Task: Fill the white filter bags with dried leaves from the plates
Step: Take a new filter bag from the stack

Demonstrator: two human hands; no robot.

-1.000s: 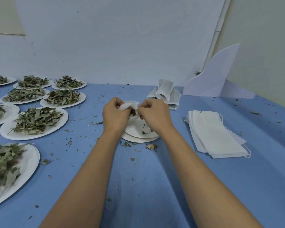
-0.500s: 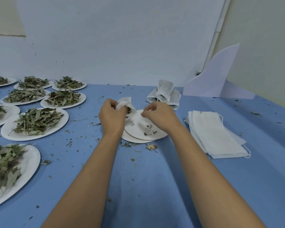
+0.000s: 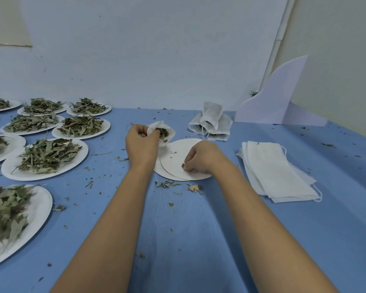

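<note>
Left hand [image 3: 142, 144] is clenching the small white fabric filter bag [image 3: 172, 133] at its mouth. Fingers are curled round the rim, holding it open and tilted rightwards, with green-brown dried leaves [image 3: 163, 133] showing inside. Bag is sitting at the far-left edge of the near-empty round white paper plate [image 3: 178, 152]; can't tell if it's touching the table. Right hand [image 3: 201, 159] is pinching a small dark leaf scrap [image 3: 183, 165] off that plate, fingertips down on the paper. That plate is lying offset on a second one.

Handling, my read: the bag is featherweight and limp, with no shape of its own — so the rim is the only sensible hold, and a slack grip there is likely letting the mouth collapse. Leaves look brittle and light enough to scatter — crumbs are lying all over the blue tabletop [image 3: 188, 229].

Further out:
- a pile of filled white bags [image 3: 211, 121] behind the plate
- a stack of flat empty white bags [image 3: 277, 172] to the right
- heaped leaf plates [image 3: 47, 157] along the left
</note>
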